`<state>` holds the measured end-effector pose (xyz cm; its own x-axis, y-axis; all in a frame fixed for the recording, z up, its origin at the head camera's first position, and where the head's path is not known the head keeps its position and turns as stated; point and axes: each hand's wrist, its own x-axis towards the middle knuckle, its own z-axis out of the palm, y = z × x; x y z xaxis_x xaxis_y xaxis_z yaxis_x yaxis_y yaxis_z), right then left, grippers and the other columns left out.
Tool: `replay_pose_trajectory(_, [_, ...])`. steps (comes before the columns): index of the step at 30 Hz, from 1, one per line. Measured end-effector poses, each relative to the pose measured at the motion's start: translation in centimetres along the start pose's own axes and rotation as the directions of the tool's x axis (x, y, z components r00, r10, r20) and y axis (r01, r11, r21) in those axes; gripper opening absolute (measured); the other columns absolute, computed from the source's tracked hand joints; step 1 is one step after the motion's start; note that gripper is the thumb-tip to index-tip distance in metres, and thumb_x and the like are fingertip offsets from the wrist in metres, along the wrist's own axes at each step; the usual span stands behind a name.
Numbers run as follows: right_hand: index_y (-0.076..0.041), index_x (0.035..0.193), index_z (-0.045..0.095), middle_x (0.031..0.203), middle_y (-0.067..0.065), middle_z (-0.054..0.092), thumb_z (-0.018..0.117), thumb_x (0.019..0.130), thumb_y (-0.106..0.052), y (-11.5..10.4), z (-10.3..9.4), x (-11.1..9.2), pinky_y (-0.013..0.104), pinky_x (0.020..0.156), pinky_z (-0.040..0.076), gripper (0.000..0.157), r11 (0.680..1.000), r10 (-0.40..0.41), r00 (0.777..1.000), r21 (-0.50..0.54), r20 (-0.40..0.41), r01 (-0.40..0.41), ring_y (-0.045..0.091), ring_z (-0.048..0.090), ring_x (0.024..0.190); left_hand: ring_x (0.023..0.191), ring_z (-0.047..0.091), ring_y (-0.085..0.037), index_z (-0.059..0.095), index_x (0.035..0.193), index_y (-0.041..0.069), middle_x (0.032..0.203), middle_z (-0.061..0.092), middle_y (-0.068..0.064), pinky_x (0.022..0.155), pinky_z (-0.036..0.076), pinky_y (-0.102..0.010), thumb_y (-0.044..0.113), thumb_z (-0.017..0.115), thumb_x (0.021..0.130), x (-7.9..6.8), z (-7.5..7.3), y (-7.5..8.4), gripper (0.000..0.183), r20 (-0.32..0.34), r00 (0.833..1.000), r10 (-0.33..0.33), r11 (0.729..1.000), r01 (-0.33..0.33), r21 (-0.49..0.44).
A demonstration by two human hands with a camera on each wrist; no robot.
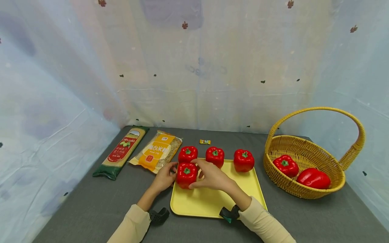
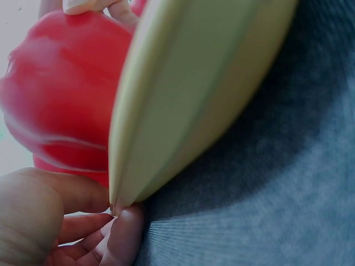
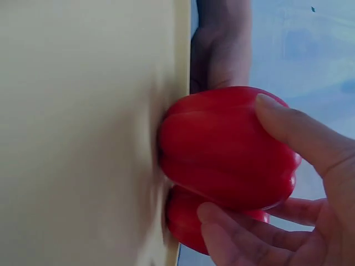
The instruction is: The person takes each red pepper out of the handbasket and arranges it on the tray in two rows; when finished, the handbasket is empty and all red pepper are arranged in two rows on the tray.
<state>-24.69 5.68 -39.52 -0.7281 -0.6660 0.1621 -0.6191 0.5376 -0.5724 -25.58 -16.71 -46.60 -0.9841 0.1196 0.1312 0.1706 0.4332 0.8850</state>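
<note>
My right hand (image 1: pixel 213 176) grips a red bell pepper (image 1: pixel 186 179) at the left side of a yellow tray (image 1: pixel 200 206). The right wrist view shows the thumb on one side of this pepper (image 3: pixel 227 147) and the fingers curled past its other side, its base against the tray. At the tray's left edge is my left hand (image 1: pixel 164 178); in the left wrist view its fingertips (image 2: pixel 125 230) pinch the tray rim (image 2: pixel 150 138). Directly behind the gripped pepper sits another red bell pepper (image 1: pixel 187 153). Two more, a middle pepper (image 1: pixel 215 156) and a right pepper (image 1: pixel 243 161), sit along the tray's far edge.
To the right stands a wicker basket (image 1: pixel 279 179) with a tall handle, holding two red peppers (image 1: pixel 285 165). A green pasta bag (image 1: pixel 124 152) and a yellow grain bag (image 1: pixel 158 152) lie at the left. A small wrapped packet (image 1: pixel 205 141) lies behind the tray on the grey table (image 1: pixel 100 206).
</note>
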Motion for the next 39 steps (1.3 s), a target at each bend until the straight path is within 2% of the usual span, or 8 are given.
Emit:
replay_pose_trajectory(10, [-0.011, 0.132, 0.045, 0.105, 0.001, 0.061, 0.079, 0.067, -0.047, -0.2, 0.3, 0.1, 0.018, 0.062, 0.050, 0.082, 0.999, 0.029, 0.999, -0.023, -0.014, -0.030, 0.017, 0.063, 0.079, 0.052, 0.050, -0.015, 0.048, 0.127, -0.007, 0.085, 0.052, -0.009, 0.041, 0.050, -0.030, -0.004, 0.056, 0.082, 0.0, -0.1, 0.1, 0.046, 0.007, 1.000, -0.018, 1.000, 0.018, -0.002])
replay_pose_trajectory(21, [-0.012, 0.125, 0.048, 0.097, 0.000, 0.064, 0.078, 0.071, -0.044, 0.0, 0.0, -0.1, 0.019, 0.062, 0.050, 0.070, 0.999, 0.016, 1.000, -0.045, -0.024, -0.017, 0.014, 0.063, 0.077, 0.053, 0.049, -0.015, 0.048, 0.127, -0.008, 0.086, 0.053, -0.010, 0.041, 0.050, -0.030, -0.005, 0.056, 0.082, 0.0, -0.1, 0.2, 0.046, 0.004, 1.000, -0.019, 1.000, 0.019, -0.004])
replay_pose_trajectory(32, [-0.014, 0.124, 0.048, 0.097, 0.000, 0.064, 0.077, 0.070, -0.048, -0.1, 0.1, 0.0, 0.020, 0.062, 0.050, 0.070, 0.999, 0.029, 0.999, -0.043, -0.022, -0.030, 0.015, 0.063, 0.079, 0.053, 0.049, -0.015, 0.048, 0.127, -0.009, 0.087, 0.055, -0.012, 0.041, 0.051, -0.031, -0.010, 0.055, 0.077, -0.1, -0.1, 0.2, 0.050, -0.001, 1.000, -0.023, 0.999, 0.023, -0.028])
replay_pose_trajectory(39, [-0.011, 0.124, 0.048, 0.100, 0.002, 0.064, 0.076, 0.071, -0.049, 0.2, -1.5, -0.4, 0.024, 0.067, 0.051, 0.071, 0.999, 0.029, 0.999, 0.046, -0.041, -0.027, 0.017, 0.063, 0.081, 0.053, 0.049, -0.015, 0.048, 0.126, -0.009, 0.088, 0.055, -0.011, 0.041, 0.050, -0.031, -0.008, 0.055, 0.079, 0.0, -0.1, 0.2, 0.048, -0.004, 1.000, -0.020, 1.000, 0.020, -0.017])
